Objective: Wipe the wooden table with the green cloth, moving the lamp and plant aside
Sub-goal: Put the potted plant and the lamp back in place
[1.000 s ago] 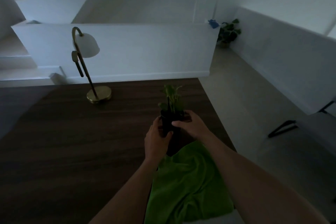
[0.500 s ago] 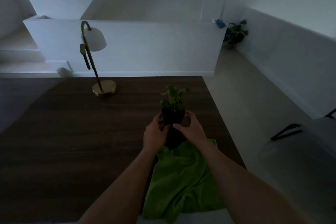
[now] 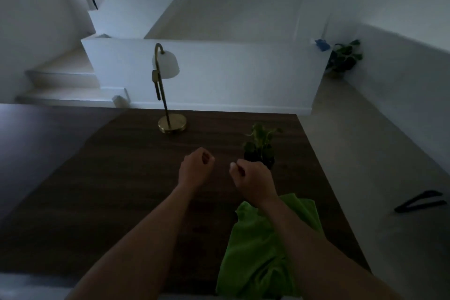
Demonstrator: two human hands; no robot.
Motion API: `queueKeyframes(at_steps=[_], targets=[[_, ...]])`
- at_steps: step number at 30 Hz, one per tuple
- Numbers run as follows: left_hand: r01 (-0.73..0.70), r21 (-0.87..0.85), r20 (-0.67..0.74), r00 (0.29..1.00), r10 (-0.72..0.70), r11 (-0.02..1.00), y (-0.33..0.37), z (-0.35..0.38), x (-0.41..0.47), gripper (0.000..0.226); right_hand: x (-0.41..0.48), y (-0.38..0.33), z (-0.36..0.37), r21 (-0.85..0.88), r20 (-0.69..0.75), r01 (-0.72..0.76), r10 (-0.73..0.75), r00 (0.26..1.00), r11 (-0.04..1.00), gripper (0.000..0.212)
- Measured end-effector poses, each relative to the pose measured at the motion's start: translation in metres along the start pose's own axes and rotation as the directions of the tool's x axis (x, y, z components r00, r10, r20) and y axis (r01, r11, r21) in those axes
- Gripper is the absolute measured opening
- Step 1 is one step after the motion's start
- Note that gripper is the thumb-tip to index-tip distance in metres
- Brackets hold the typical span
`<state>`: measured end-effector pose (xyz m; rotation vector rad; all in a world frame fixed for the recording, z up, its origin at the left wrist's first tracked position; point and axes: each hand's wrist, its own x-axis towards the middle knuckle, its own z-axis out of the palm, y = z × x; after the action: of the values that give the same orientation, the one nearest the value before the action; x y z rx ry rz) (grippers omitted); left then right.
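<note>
The dark wooden table (image 3: 121, 190) fills the lower view. A small plant in a black pot (image 3: 261, 148) stands on it toward the far right, just beyond my right hand (image 3: 253, 181). That hand is loosely curled with nothing in it and partly hides the pot's lower edge. My left hand (image 3: 194, 170) hovers to the left of it, fingers curled, holding nothing. The green cloth (image 3: 263, 246) lies crumpled at the near right edge, under my right forearm. A brass lamp (image 3: 168, 95) with a white shade stands at the table's far edge.
A low white wall (image 3: 219, 75) runs behind the table, with stairs (image 3: 60, 85) at the left. Beige floor (image 3: 365, 153) lies to the right, with a larger potted plant (image 3: 343, 58) in the far corner and black chair legs (image 3: 418, 201) at the right.
Both hands have let go of the plant pot, which now stands on the table farther right and back. The hands have pulled back and curled. The view has tilted upward.
</note>
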<state>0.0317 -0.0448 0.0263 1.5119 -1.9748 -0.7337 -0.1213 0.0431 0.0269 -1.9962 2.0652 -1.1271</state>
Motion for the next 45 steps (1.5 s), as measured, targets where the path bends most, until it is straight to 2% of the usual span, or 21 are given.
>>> queueKeyframes(at_steps=[3, 8, 13, 19, 23, 27, 33, 36, 45], targets=[[0.023, -0.009, -0.031, 0.999, -0.023, 1.000, -0.017, -0.023, 0.017, 0.004, 0.035, -0.024, 0.019, 0.050, 0.052, -0.034, 0.032, 0.998, 0.998, 0.045], [0.051, -0.015, -0.055, 0.997, -0.051, 0.999, -0.055, -0.058, 0.055, 0.004, 0.097, -0.058, 0.062, 0.133, 0.148, -0.117, 0.097, 0.984, 0.984, 0.038], [0.135, -0.067, -0.069, 0.988, -0.139, 0.989, -0.104, -0.080, 0.099, 0.017, 0.160, -0.073, 0.118, 0.235, 0.255, -0.273, 0.212, 0.943, 0.933, 0.020], [0.204, -0.148, -0.075, 0.973, -0.217, 0.968, -0.148, -0.081, 0.149, 0.040, 0.230, -0.082, 0.175, 0.244, 0.297, -0.370, 0.294, 0.909, 0.896, 0.036], [0.162, -0.142, -0.102, 0.979, -0.177, 0.976, -0.158, -0.066, 0.172, 0.048, 0.262, -0.086, 0.200, 0.232, 0.305, -0.378, 0.303, 0.903, 0.896, 0.042], [0.182, -0.125, -0.127, 0.972, -0.198, 0.975, -0.162, -0.055, 0.185, 0.061, 0.279, -0.084, 0.215, 0.164, 0.335, -0.365, 0.296, 0.894, 0.917, 0.035], [0.247, -0.016, -0.099, 0.964, -0.247, 0.969, -0.165, -0.045, 0.195, 0.087, 0.286, -0.084, 0.214, 0.065, 0.272, -0.271, 0.244, 0.931, 0.960, 0.025], [0.263, 0.069, -0.092, 0.962, -0.257, 0.962, -0.161, -0.035, 0.196, 0.100, 0.281, -0.090, 0.210, 0.080, 0.210, -0.252, 0.230, 0.950, 0.964, 0.021], [0.295, 0.054, -0.168, 0.944, -0.283, 0.954, -0.139, -0.022, 0.175, 0.090, 0.261, -0.095, 0.194, 0.097, 0.139, -0.239, 0.224, 0.965, 0.966, 0.011]])
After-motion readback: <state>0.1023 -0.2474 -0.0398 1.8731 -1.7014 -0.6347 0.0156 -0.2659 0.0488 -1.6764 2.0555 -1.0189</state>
